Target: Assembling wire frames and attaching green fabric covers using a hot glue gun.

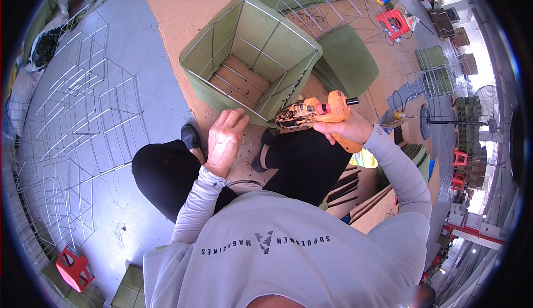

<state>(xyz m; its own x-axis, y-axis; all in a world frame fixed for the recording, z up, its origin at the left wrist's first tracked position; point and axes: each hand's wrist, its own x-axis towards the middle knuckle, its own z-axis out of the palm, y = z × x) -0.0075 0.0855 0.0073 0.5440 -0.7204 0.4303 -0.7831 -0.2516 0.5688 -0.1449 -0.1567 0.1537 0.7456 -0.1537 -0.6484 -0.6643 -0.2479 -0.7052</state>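
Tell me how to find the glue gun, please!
Find the big, open, wire-framed green box above the picture's middle. The glue gun is by its lower right rim. It's orange smeared with black, while the box and the panels beside it are green.

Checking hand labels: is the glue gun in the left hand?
No, the right hand is gripping the orange glue gun.

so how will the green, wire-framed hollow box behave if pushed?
The green, wire-framed hollow box probably holds its shape, since silver metal wires line its inside. Its thin walls suggest it's light for its size. Flat sides make sliding likelier than rolling.
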